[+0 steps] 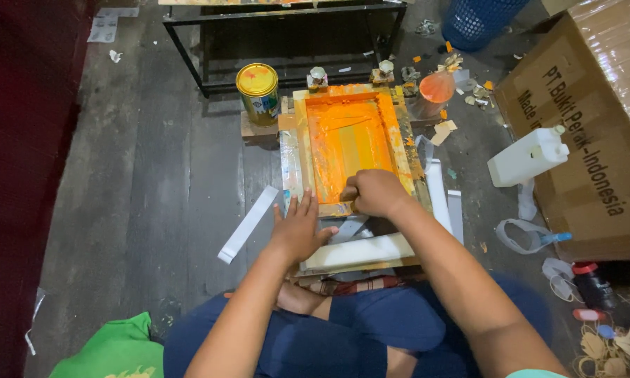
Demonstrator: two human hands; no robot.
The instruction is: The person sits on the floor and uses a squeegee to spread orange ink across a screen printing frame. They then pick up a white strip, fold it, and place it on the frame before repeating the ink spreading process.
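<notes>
On frame (pixel 350 150), right hand (pixel 374 192) grip closed

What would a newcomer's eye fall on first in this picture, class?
First the frame at centre, its screen flooded with bright orange ink. The right hand is closed on something at its near edge, and the left hand lies flat beside its near-left corner. A yellow-lidded tin stands at the far left of it.

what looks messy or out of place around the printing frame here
Orange ink is smeared over the wooden screen frame and its rim. Torn paper scraps litter the dark plank floor behind it, and a white paper strip lies askew by the left hand.
</notes>
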